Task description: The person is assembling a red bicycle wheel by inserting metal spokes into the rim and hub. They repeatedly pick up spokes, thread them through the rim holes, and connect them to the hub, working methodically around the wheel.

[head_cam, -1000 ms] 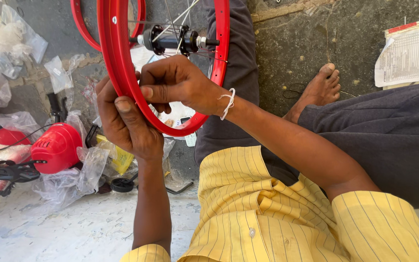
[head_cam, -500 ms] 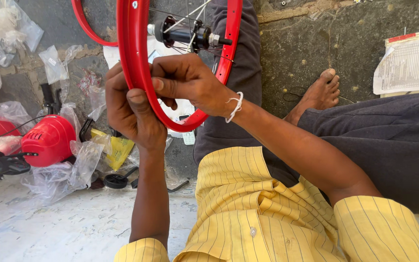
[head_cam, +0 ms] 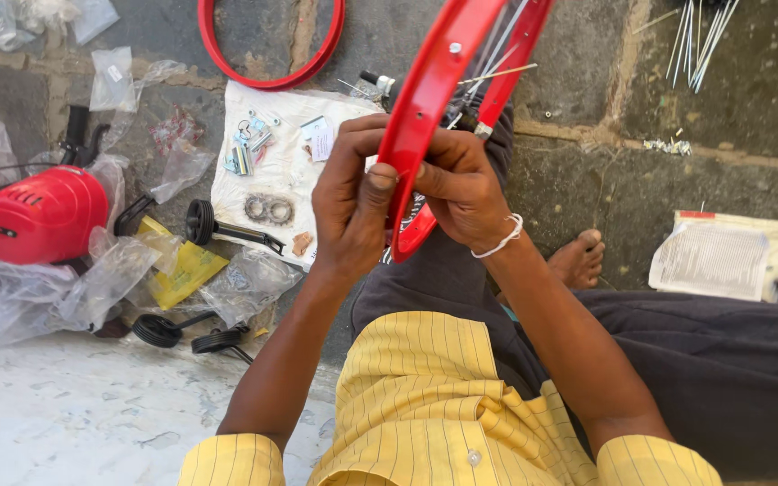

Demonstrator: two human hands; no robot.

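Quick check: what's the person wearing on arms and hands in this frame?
Both hands bare, no gloves: left hand, right hand. Short yellow sleeves with thin dark stripes end above the elbows. A thin white bracelet circles the right wrist. No rings or watch visible.

A glossy red wheel rim (head_cam: 429, 85) is held tilted, running from about 7 o'clock near the lap up toward 1 o'clock at the top edge of the view. Its outer channel is turned toward the camera, and a small round hole and a silver nipple head are seen in it. Thin silver spokes (head_cam: 497, 45) are seen crossing inside the rim near its upper part. The lower arc is gripped on both sides and partly hidden there.
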